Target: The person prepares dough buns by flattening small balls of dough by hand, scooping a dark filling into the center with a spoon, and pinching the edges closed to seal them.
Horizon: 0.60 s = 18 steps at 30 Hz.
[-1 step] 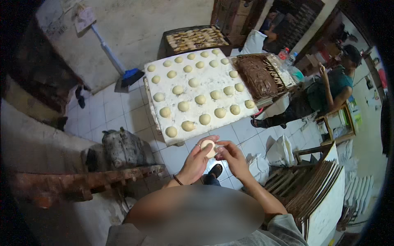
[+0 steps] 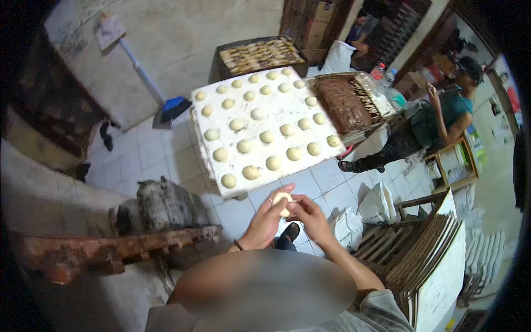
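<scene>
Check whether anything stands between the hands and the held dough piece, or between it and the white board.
Nothing visible separates the left hand or right hand from the dough piece: both touch it. Toward the white board, only the left fingers lie past the dough.

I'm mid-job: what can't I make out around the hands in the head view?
All in the head view:
Dough piece: far side hidden by itself; right edge partly covered by the right hand.
Wearer's front: covered by a blurred oval.
Co-worker's raised hand: too small to tell what, if anything, it holds.
</scene>
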### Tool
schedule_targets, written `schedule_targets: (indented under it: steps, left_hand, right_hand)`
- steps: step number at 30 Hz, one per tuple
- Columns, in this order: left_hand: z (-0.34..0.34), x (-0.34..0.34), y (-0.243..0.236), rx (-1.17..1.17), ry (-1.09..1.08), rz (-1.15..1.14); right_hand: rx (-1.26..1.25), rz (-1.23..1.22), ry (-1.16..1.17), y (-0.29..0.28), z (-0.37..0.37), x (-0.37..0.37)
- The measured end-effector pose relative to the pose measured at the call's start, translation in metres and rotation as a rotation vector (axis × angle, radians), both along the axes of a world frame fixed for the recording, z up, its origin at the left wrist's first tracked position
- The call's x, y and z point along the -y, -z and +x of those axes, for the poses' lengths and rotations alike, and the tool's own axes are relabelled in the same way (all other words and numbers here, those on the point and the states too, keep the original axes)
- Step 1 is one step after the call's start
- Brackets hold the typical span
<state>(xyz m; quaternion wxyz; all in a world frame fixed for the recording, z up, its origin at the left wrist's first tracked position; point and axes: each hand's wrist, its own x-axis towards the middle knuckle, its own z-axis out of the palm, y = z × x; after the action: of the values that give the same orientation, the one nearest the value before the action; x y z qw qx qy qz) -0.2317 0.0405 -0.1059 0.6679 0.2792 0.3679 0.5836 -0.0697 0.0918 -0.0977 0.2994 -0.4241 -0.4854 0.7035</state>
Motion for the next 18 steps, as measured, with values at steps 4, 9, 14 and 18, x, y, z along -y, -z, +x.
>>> schedule_targets:
  steps: [4,9,14,18]
  left_hand:
    - [-0.001,0.008,-0.001,-0.249,0.093,-0.058]
    - [-0.017,0.03,0.016,-0.563,-0.038,-0.054]
    - [-0.013,0.04,-0.017,-0.586,-0.079,0.013]
    - [-0.02,0.046,-0.022,-0.737,-0.037,-0.035]
  right_hand:
    - [0.154,0.081,0.059,-0.004,0.008,0.016]
    - [-0.019,0.068,0.049,0.005,0.016,0.031]
    - [0.112,0.081,-0.068,0.018,0.022,0.037]
    - [0.116,0.084,-0.123,0.009,0.018,0.046]
